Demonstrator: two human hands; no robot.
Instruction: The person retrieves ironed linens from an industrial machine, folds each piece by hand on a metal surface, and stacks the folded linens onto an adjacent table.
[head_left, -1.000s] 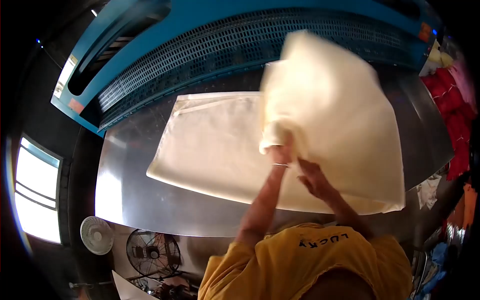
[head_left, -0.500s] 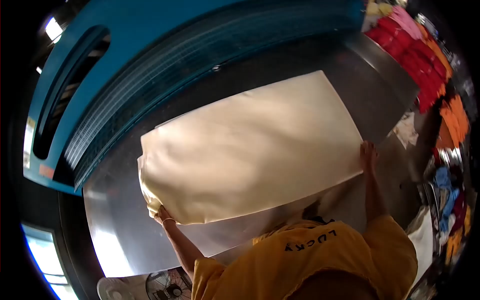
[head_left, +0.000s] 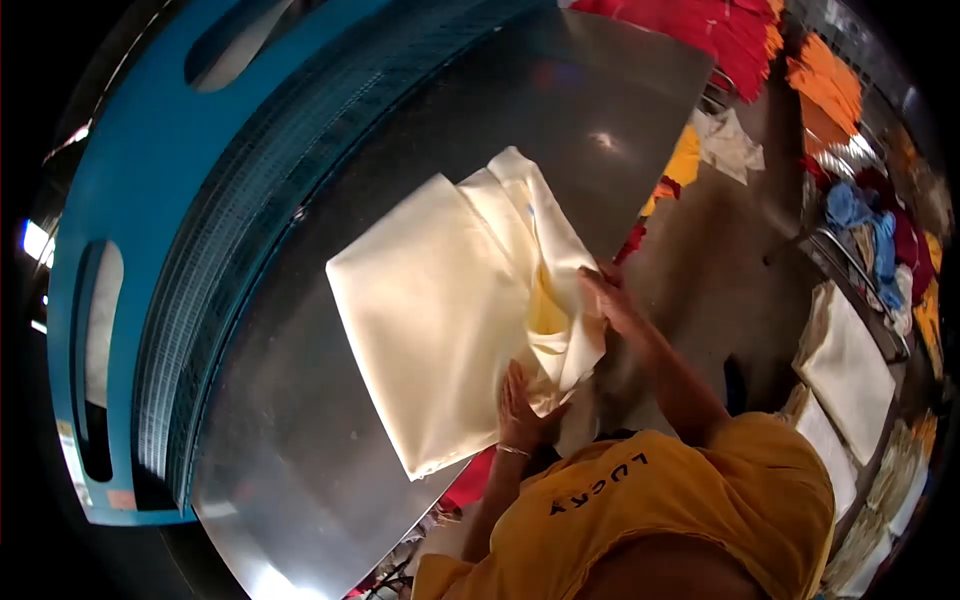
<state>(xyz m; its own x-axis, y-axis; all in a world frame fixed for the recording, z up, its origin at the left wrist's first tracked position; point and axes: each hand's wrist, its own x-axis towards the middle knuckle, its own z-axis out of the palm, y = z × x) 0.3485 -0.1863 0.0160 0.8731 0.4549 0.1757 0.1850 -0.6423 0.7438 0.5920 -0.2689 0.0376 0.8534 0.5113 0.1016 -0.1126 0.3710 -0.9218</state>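
A cream cloth (head_left: pixel 430 310) lies folded into a compact shape on the metal table, with loose, rumpled layers along its right side. My right hand (head_left: pixel 607 298) is closed on the right edge of the cloth. Lower down, my left hand (head_left: pixel 522 412) lies against the near edge, its fingers stretched along the fabric and its thumb apart. Between my hands a yellowish inner fold of the cloth gapes open.
A blue machine (head_left: pixel 110 200) with a long slatted opening borders the metal table (head_left: pixel 290 400) on the left. Red cloth (head_left: pixel 690 40), orange cloth (head_left: pixel 828 85) and stacked cream cloths (head_left: pixel 845 370) are at the right. A pale cloth (head_left: pixel 728 142) lies on the floor.
The cloth has gone from a wide flat rectangle to a smaller folded bundle. My hands have come closer together, the left off its far left corner. The view has turned.
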